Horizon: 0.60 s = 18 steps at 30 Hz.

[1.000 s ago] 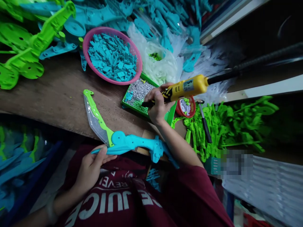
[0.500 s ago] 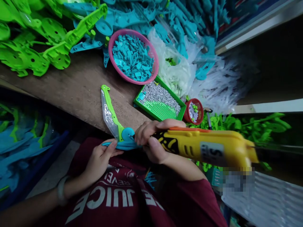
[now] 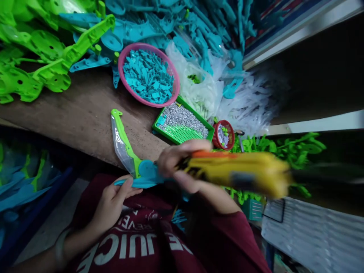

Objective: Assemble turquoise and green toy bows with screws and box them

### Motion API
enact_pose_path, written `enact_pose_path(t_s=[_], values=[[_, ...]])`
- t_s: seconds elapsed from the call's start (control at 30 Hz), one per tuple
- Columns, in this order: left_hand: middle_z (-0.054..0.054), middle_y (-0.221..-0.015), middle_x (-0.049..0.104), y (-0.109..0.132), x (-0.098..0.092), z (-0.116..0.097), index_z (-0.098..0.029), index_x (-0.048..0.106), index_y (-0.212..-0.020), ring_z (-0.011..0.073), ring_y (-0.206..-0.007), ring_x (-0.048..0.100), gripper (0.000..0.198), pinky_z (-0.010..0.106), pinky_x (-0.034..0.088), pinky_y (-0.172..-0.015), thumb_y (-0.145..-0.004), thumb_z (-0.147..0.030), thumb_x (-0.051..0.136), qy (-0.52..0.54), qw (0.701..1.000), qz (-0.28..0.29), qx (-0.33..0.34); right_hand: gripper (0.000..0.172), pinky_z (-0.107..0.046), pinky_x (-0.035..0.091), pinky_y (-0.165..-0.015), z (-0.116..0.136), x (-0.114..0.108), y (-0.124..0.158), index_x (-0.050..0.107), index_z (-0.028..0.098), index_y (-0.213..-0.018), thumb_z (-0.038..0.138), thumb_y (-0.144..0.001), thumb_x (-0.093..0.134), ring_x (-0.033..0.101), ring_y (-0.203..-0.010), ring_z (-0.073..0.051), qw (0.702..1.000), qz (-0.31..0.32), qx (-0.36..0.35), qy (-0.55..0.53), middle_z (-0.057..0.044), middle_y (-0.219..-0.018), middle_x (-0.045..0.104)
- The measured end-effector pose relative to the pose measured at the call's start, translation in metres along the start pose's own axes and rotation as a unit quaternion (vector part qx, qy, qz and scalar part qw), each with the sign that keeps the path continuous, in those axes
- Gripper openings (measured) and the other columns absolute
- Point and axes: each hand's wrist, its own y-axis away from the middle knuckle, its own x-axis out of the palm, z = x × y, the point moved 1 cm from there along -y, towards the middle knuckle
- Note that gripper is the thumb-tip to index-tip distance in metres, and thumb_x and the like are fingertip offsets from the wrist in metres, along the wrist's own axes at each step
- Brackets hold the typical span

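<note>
A blue plastic piece (image 3: pixel 146 172) joined to a green and clear curved blade (image 3: pixel 123 142) lies across the table's front edge. My left hand (image 3: pixel 116 195) pinches the pointed blue end between thumb and fingers. Around the front part of a yellow power screwdriver (image 3: pixel 236 168), my right hand (image 3: pixel 182 165) is closed, close against the blue piece's right end. The tool lies roughly level, its rear blurred and pointing right. Its tip is hidden by my right fingers.
Behind the work stand a pink basket (image 3: pixel 176 85) of small blue parts, a green tray (image 3: pixel 182 135) of screws and a small red basket (image 3: pixel 232 140). Green (image 3: pixel 57 49) and blue plastic parts (image 3: pixel 136 28) are heaped at the back. Plastic bags (image 3: pixel 199 89) lie behind the tray.
The view has shifted, so most things sit further left. The blue piece has turned to show more of its broad face, and the yellow tool has tilted slightly. Both hands keep their hold.
</note>
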Motion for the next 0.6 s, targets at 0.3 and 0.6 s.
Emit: enact_pose_path(t_s=[0.3, 0.6], values=[[0.017, -0.098, 0.079, -0.001, -0.003, 0.004, -0.011, 0.067, -0.102, 0.0381, -0.091, 0.076, 0.075, 0.057, 0.059, -0.096, -0.067, -0.076, 0.076, -0.008, 0.999, -0.027, -0.027, 0.035, -0.024, 0.035, -0.038, -0.048, -0.046, -0.056, 0.037, 0.031, -0.103, 0.046, -0.082, 0.060, 0.038, -0.038, -0.010, 0.960, -0.271, -0.066, -0.001, 0.012, -0.054, 0.036], [0.015, -0.099, 0.079, -0.002, -0.006, 0.005, -0.012, 0.071, -0.104, 0.0369, -0.093, 0.076, 0.068, 0.055, 0.061, -0.094, -0.069, -0.071, 0.078, 0.025, 0.999, -0.017, -0.031, 0.034, -0.024, 0.034, -0.040, -0.063, -0.049, -0.058, 0.035, 0.031, -0.100, 0.046, -0.083, 0.060, 0.037, -0.040, -0.010, 0.962, -0.262, -0.076, 0.011, 0.012, -0.056, 0.035]])
